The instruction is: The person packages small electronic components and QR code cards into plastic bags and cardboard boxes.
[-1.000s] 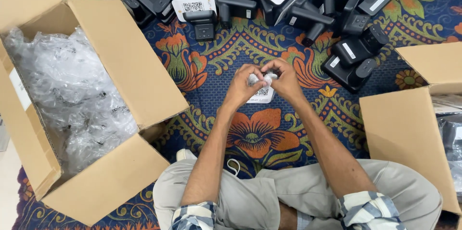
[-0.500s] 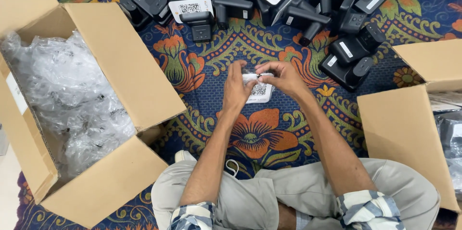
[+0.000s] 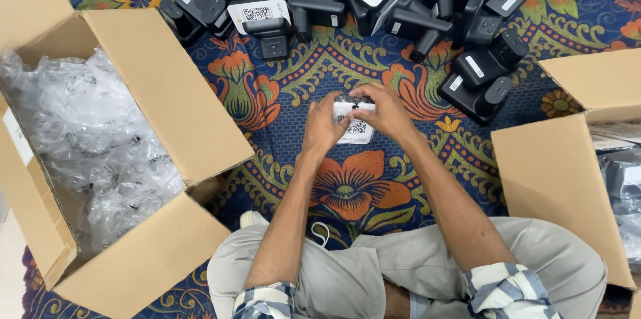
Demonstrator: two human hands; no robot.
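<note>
floor station, both hands on one small device

patterned floral rug (image 3: 347, 189) underfoot, blue ground with orange blooms; the person sits cross-legged on it. i log the items as follows. left hand (image 3: 322, 128) and right hand (image 3: 386, 113): both closed around one small white-labelled device (image 3: 354, 125), held between them just above the rug, fingers pinching its top edge. pile of black devices (image 3: 400, 5): heaped at the far side of the rug, several showing white square labels, well apart from the hands. open cardboard box (image 3: 167, 92) on the left: filled with crumpled clear plastic bags (image 3: 87, 138). second cardboard box (image 3: 561, 172) on the right: contents mostly hidden, i cannot tell them.
</note>
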